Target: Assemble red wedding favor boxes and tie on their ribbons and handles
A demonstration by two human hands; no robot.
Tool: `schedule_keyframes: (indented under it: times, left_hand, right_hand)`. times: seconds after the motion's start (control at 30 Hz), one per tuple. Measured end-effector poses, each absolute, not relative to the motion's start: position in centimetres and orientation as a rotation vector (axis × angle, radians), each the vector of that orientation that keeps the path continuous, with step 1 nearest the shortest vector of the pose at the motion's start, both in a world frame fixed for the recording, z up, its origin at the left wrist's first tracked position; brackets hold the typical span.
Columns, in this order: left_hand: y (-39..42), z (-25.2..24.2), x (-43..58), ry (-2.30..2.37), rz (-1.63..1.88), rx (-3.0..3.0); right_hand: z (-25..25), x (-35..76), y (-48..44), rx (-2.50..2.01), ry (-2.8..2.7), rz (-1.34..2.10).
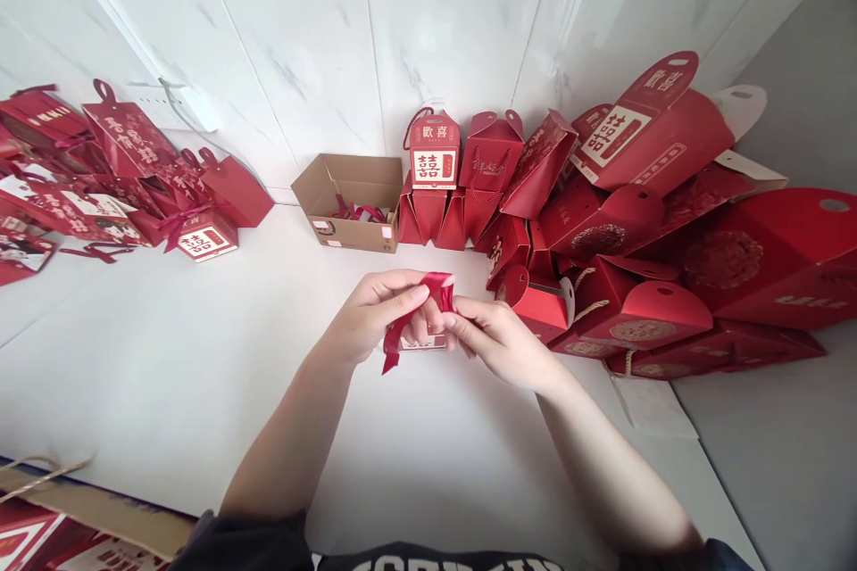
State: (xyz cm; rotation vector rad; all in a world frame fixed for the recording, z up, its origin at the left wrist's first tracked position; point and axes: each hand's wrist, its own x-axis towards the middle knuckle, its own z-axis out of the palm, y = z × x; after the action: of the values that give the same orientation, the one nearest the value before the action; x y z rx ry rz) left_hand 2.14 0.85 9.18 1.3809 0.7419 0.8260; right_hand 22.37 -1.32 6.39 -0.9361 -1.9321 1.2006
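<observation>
A red ribbon (394, 343) runs between my two hands above the white table. My left hand (375, 310) pinches it between thumb and fingers, and one cut tail hangs down below the thumb. My right hand (494, 330) grips the ribbon's other part close by, its thumb and fingers pressed together. Behind and below the fingers sits a small red and white gift box (428, 342), mostly hidden by my hands. Whether the ribbon is fastened to that box, I cannot tell.
An open cardboard box (354, 236) holding ribbon pieces stands against the tiled wall. Stacked red gift boxes (603, 232) crowd the right side. Finished-looking red boxes with bows (201, 236) pile up at left. A carton (127, 522) with red boxes sits at the lower left edge.
</observation>
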Motion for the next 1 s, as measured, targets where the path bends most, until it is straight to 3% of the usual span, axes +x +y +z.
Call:
schedule_keyframes:
  times: [0.4,0.63,1.0]
  left_hand:
    - [0.4,8.6,3.7,1.079,0.568,1.733]
    - [0.8,8.4,3.6,0.744,0.090,1.628]
    - [-0.3,9.9,2.4,0.506,0.240,1.485]
  right_hand:
    - [7.5,24.3,-1.6,-0.730,-1.769,1.465]
    - [6.4,25.1,0.2,-0.825,-1.572,1.322]
    - [6.4,22.3,-0.4,-0.783,-1.786,1.233]
